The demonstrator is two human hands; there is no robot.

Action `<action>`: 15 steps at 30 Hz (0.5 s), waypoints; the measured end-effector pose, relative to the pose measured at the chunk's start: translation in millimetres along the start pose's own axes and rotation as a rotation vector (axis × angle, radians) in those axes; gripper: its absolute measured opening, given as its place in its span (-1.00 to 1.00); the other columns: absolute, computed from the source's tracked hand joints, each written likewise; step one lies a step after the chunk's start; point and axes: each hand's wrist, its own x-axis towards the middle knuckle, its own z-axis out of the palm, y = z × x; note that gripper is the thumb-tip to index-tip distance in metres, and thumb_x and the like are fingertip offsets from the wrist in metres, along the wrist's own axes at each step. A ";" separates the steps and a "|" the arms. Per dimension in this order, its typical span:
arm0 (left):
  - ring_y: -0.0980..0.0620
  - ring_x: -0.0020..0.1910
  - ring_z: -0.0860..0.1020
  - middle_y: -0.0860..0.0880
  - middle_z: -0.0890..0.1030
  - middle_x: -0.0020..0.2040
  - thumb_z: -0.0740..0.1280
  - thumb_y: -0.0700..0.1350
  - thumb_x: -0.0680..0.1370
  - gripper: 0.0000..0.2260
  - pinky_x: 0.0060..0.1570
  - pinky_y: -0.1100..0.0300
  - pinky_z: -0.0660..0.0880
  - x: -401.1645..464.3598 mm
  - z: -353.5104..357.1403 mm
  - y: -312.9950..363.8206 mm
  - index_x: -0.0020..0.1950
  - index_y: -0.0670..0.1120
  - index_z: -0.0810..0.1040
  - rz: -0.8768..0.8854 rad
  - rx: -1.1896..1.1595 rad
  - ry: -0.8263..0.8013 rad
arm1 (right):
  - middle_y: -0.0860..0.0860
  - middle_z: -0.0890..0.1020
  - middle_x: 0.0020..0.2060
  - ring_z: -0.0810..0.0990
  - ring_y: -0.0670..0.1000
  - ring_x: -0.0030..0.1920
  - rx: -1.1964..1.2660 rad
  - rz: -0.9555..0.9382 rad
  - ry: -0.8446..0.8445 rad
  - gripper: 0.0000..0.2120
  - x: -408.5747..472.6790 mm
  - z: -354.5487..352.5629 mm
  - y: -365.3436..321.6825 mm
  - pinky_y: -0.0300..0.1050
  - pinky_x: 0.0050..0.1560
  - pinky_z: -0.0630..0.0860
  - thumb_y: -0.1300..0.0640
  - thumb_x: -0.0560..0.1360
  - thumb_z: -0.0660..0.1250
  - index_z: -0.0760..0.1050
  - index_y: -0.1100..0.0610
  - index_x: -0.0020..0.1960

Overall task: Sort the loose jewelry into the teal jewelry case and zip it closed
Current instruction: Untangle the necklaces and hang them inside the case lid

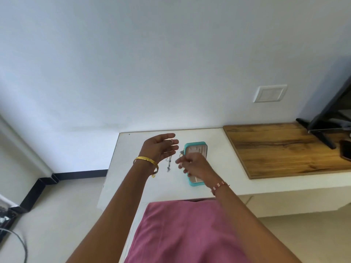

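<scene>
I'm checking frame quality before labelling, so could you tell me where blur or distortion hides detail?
Head view: wide-angle bending curves the white table edges; the right hand is motion-blurred, fingers smeared; the thin chain hanging from the left hand is too faint to detail; the teal jewelry case interior looks soft.

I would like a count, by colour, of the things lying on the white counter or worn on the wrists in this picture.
Teal: 1, the open teal jewelry case
Gold: 1, the gold bangle on the left wrist
Red and white: 1, the red and white thread bracelet on the right wrist
Silver-grey: 1, the thin chain hanging below the left hand
Brown: 1, the brown wooden board
Total: 5
</scene>
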 end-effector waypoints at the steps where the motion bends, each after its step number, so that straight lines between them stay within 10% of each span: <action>1: 0.06 -0.26 0.65 -0.11 0.64 -0.13 0.23 -0.35 0.52 -0.80 -0.13 0.23 0.61 -4.2 1.9 1.1 0.09 -0.19 0.53 0.000 0.022 -0.027 | 0.02 0.60 -0.30 0.50 -0.08 -0.39 0.188 0.045 -0.018 -0.81 -2.8 -5.9 -6.4 -0.33 -0.39 0.43 0.30 0.51 0.19 0.59 0.18 -0.11; 8: 0.02 -0.26 0.67 -0.18 0.65 -0.11 0.23 -0.37 0.51 -0.78 -0.16 0.22 0.61 -28.8 15.3 7.9 0.08 -0.13 0.51 0.009 0.156 -0.139 | 0.04 0.60 -0.30 0.56 0.01 -0.30 0.657 0.228 -0.171 -0.77 -18.8 -23.3 -29.3 -0.16 -0.28 0.50 -0.01 0.51 0.28 0.54 0.14 -0.15; 15: 0.08 -0.34 0.65 -0.14 0.64 -0.18 0.25 -0.34 0.51 -0.73 -0.19 0.23 0.61 -44.2 18.7 3.0 0.19 -0.15 0.48 0.029 0.294 -0.083 | 0.07 0.62 -0.32 0.58 0.01 -0.33 0.587 0.085 -0.039 -0.96 -33.3 -29.9 -36.4 -0.16 -0.22 0.50 0.22 0.42 0.40 0.58 0.19 -0.18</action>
